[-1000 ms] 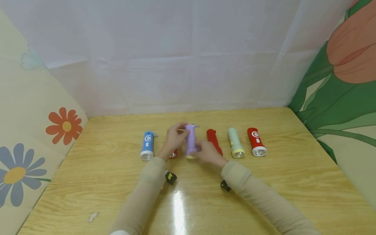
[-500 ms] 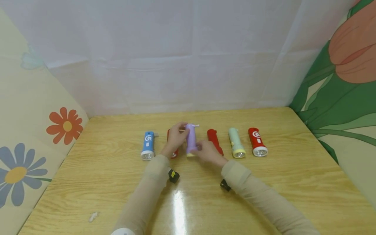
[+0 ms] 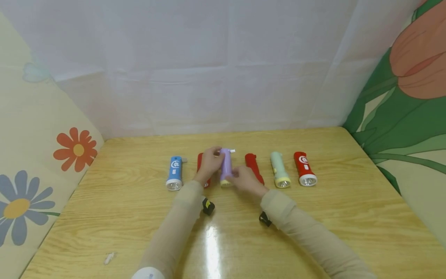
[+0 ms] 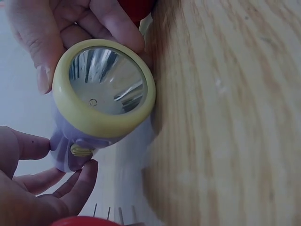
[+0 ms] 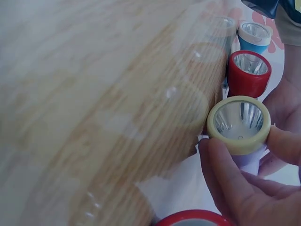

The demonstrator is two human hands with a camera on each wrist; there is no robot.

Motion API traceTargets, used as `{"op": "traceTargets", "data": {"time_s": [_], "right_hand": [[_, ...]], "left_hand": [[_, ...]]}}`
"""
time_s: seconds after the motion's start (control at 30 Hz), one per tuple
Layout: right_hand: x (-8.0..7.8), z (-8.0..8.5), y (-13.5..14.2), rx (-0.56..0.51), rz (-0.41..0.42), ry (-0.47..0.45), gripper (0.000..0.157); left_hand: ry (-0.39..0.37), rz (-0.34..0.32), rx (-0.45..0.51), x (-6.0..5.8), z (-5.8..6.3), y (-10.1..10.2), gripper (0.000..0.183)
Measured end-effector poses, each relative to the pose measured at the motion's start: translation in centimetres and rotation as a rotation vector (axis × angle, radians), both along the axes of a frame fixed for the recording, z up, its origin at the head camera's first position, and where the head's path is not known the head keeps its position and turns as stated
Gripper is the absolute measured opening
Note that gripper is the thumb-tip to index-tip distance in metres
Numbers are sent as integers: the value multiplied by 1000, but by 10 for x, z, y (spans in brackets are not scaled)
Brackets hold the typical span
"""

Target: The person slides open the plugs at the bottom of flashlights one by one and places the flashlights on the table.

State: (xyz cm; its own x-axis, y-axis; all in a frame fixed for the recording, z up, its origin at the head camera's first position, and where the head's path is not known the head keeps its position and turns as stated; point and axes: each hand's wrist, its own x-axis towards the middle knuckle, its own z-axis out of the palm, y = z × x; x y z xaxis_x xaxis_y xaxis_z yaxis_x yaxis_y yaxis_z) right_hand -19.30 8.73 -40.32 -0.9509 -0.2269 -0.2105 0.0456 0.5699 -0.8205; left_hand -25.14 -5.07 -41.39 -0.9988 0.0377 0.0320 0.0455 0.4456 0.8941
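Observation:
A purple flashlight point(image 3: 226, 164) with a yellow head ring lies between both hands, its lens end toward me. A small pale tab point(image 3: 232, 150) sticks out sideways at its far end. My left hand point(image 3: 210, 162) grips it near that far end, thumb and fingers on opposite sides. With my right hand point(image 3: 246, 180) I pinch the yellow ring point(image 5: 240, 143), thumb and fingertips on its two sides. The left wrist view shows its clear lens point(image 4: 109, 84) and a yellow switch point(image 4: 81, 150). Whether the body rests fully on the table cannot be told.
On the wooden table point(image 3: 313, 224), a blue flashlight point(image 3: 175, 170) and a partly hidden red one point(image 3: 199, 159) lie to the left. Rightward are another red one point(image 3: 253, 166), a mint-green one point(image 3: 280, 168) and a red-and-white one point(image 3: 304, 167). A small white scrap point(image 3: 109, 258) lies front left.
The purple flashlight's far end has come slightly nearer and lower. My left forearm has shifted a little to the right. Both hands have kept their hold.

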Motion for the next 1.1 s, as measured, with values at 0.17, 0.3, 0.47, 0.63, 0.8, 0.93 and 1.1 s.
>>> {"op": "traceTargets", "data": {"time_s": [0.17,0.3,0.47,0.63,0.8,0.93,1.1], "right_hand": [[-2,2,1,46,40,27,28],[-3,3,1,69,47,42,25],[-3,2,1,59,32,42,23],[-4,2,1,80,17,41,23],[-4,2,-1,58,-5,2,26],[-4,-1,-1,49,-4,-4,25],[-3,0,-1,43,1,9,24]], "left_hand": [[-25,16,-52,-1,1,3,34],[-42,17,-49,-3,0,4,35],[-64,29,-34,-6,-4,6,35],[-78,34,-37,-9,-6,8,35],[-97,44,-40,-7,-4,7,36],[-102,55,-54,-7,-3,7,36],[-115,60,-74,-7,-3,7,36]]}}
